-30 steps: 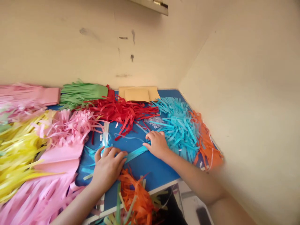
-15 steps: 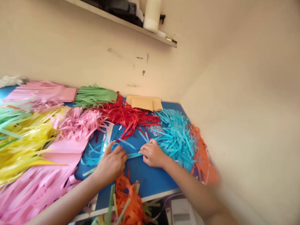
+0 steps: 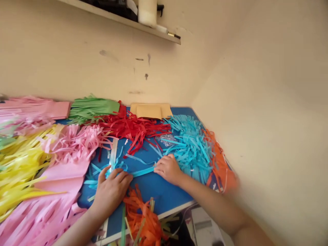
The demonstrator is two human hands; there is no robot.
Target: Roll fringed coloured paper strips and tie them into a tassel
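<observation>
Blue paper strip [image 3: 143, 171] lies near the centre of the frame, running between the right hand [image 3: 169, 170] and the left hand [image 3: 112, 186]. At the strip's right end the right hand is closed, fingers curled in and thumb side pinching the paper. The left hand lies palm down over the other end, fingers half bent and a little spread; its fingertips are covered, so I cannot tell whether it grips or only presses.

Close around them the blue tabletop [image 3: 176, 194] is crowded. A heap of orange strips [image 3: 146, 218] sits just beside the left hand, at the lower middle, and a bushy blue fringe [image 3: 192, 143] spreads behind the right hand. Red fringe [image 3: 138, 130] lies farther back, with folded tan paper [image 3: 150, 111] behind it. Pink paper [image 3: 66, 174] and yellow strips [image 3: 25, 160] fill the left of the frame.

Between the hands, the strip looks narrow, flat and fairly straight, slanting slightly up to the right. Thin blue strands [image 3: 93, 177] fray out left of the left hand, curling loosely.
</observation>
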